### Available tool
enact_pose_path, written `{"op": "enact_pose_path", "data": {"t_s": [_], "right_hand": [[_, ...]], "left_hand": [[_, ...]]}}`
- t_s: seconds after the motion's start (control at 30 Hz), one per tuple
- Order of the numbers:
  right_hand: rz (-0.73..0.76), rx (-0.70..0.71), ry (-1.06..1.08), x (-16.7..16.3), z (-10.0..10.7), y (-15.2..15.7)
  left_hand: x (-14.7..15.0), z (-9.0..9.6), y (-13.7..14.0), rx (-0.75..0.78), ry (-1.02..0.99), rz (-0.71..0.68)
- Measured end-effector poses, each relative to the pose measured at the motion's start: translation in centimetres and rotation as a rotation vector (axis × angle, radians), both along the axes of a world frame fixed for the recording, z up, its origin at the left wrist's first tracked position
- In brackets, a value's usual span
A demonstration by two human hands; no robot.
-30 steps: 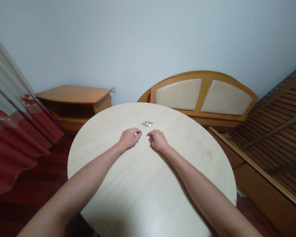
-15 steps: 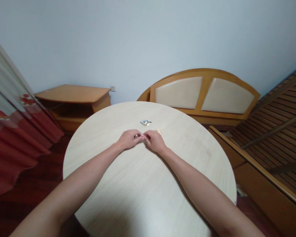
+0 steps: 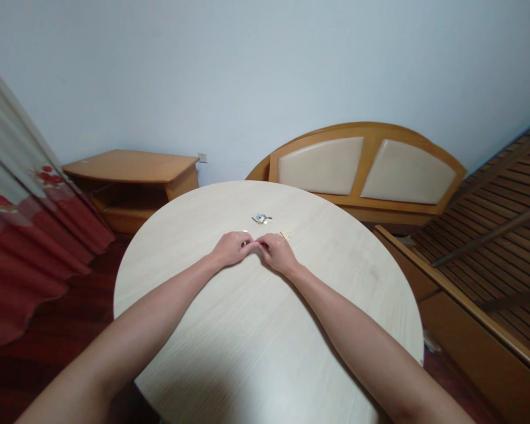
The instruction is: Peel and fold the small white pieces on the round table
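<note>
Over the middle of the pale round table, my left hand and my right hand meet at the fingertips. Both are closed in a pinch, thumbs and forefingers together. Whatever lies between them is too small and too covered by the fingers to name. A small light edge shows just behind my left fingers. Beyond the hands is a little pile of grey-blue and cream flat pieces. Right behind my right hand lie some cream-yellow pieces, partly hidden by it.
A wooden cabinet stands behind the table on the left, near a red and white curtain. A headboard with cream panels leans at the back wall. On the right are a wooden bed frame side and slatted boards.
A small pale sliver that showed between the fingertips is now out of sight. A light edge has appeared behind my left fingers. Both hands stay almost in place.
</note>
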State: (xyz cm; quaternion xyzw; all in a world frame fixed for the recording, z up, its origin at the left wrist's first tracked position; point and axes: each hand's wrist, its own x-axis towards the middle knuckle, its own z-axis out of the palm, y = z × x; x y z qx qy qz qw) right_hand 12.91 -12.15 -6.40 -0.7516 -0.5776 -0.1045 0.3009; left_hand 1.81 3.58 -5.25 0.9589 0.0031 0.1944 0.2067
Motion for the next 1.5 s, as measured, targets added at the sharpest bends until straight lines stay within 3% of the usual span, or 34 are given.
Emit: {"op": "enact_pose_path", "data": {"t_s": [1.03,1.5], "right_hand": [[-0.022,0.013,0.025,0.06,-0.07,-0.18],[-0.002,0.133,0.036,-0.06,-0.04,-0.23]], "left_hand": [[0.05,0.09,0.03,0.100,0.029,-0.021],[0.07,-0.11,0.19,0.049,0.023,-0.012]]}}
